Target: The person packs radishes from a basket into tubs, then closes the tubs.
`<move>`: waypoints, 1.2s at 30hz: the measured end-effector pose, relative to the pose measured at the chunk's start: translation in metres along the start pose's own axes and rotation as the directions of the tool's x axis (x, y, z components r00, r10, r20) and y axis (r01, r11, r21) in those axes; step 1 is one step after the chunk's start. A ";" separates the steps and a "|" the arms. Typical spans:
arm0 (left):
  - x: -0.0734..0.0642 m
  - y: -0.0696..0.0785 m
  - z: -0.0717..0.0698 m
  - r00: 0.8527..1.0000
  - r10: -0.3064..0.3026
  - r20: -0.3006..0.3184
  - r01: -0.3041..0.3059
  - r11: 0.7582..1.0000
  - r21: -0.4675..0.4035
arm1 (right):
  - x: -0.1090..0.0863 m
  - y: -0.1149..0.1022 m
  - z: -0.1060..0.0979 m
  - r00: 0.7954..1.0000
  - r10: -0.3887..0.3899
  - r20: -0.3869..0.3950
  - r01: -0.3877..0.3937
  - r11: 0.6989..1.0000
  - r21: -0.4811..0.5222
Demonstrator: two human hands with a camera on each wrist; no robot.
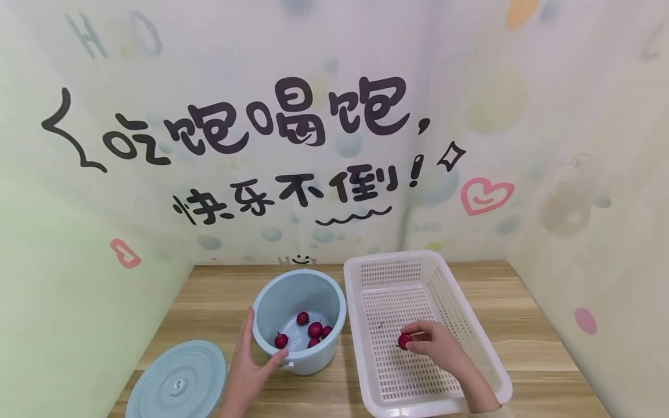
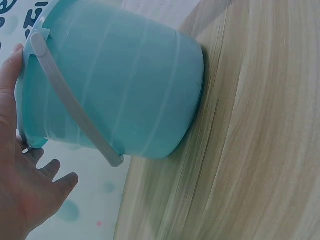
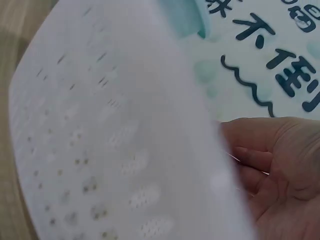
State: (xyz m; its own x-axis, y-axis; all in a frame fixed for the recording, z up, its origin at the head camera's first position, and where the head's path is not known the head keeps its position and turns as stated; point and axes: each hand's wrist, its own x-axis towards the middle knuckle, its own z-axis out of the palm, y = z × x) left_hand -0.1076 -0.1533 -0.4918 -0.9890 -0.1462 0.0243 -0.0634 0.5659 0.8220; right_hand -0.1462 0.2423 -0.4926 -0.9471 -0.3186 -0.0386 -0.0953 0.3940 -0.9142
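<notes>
A light blue bucket [image 1: 325, 357] with several small dark-red round fruits [image 1: 315, 330] on its bottom stands in the middle of the table. My left hand [image 1: 245, 371] is spread at its near left side, the thumb at the front rim and the fingers along the outer left wall. In the left wrist view the bucket's pale handle [image 2: 75, 107] hangs down its side. My right hand [image 1: 436, 348] pinches one dark-red fruit [image 1: 403, 341] between thumb and fingertips, low inside a white slotted plastic basket [image 1: 358, 348]. The basket wall hides that fruit in the right wrist view.
A round light blue lid [image 1: 177, 383] with a central knob lies at the front left of the wooden table [image 1: 543, 342]. Walls with black lettering [image 1: 292, 116] and coloured spots close in the table at the back and both sides. The basket's raised rim surrounds my right hand.
</notes>
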 end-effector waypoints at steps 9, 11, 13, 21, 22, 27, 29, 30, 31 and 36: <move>0.000 0.003 -0.002 1.000 -0.018 0.005 0.018 1.000 0.000 | 0.014 -0.044 0.014 0.995 -0.071 -0.077 0.074 0.997 0.038; 0.000 0.003 -0.002 1.000 -0.016 0.003 0.016 1.000 -0.001 | 0.017 -0.053 0.019 0.993 -0.086 -0.084 0.090 0.995 0.048; 0.000 0.003 -0.003 1.000 -0.017 0.003 0.017 1.000 -0.001 | 0.021 -0.060 0.024 0.991 -0.101 -0.089 0.107 0.992 0.060; 0.001 0.001 -0.002 1.000 -0.018 0.005 0.018 1.000 -0.001 | 0.035 -0.081 0.044 0.986 -0.133 -0.099 0.143 0.984 0.108; 0.001 0.001 -0.002 1.000 -0.019 0.006 0.019 1.000 0.001 | 0.037 -0.083 0.047 0.986 -0.132 -0.100 0.143 0.983 0.112; 0.002 0.002 -0.003 1.000 -0.019 0.007 0.019 1.000 0.002 | 0.045 -0.090 0.058 0.988 -0.116 -0.100 0.129 0.982 0.140; 0.001 0.003 -0.003 1.000 -0.015 0.008 0.015 1.000 0.000 | 0.048 -0.092 0.062 0.988 -0.117 -0.103 0.131 0.981 0.146; 0.001 0.004 -0.003 1.000 -0.013 0.009 0.013 1.000 0.000 | 0.049 -0.093 0.064 0.987 -0.117 -0.107 0.133 0.980 0.148; 0.001 0.004 -0.003 1.000 -0.012 0.009 0.012 1.000 -0.002 | 0.050 -0.094 0.066 0.987 -0.118 -0.110 0.134 0.980 0.149; 0.000 0.005 -0.004 1.000 -0.010 0.013 0.010 1.000 0.001 | 0.053 -0.099 0.075 0.986 -0.123 -0.109 0.138 0.980 0.145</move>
State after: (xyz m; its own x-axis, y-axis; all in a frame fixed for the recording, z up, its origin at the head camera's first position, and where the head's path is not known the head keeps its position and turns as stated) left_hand -0.1078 -0.1540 -0.4853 -0.9899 -0.1416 0.0087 -0.0736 0.5650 0.8218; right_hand -0.1644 0.1222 -0.4347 -0.9559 -0.2685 0.1186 -0.1799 0.2167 -0.9595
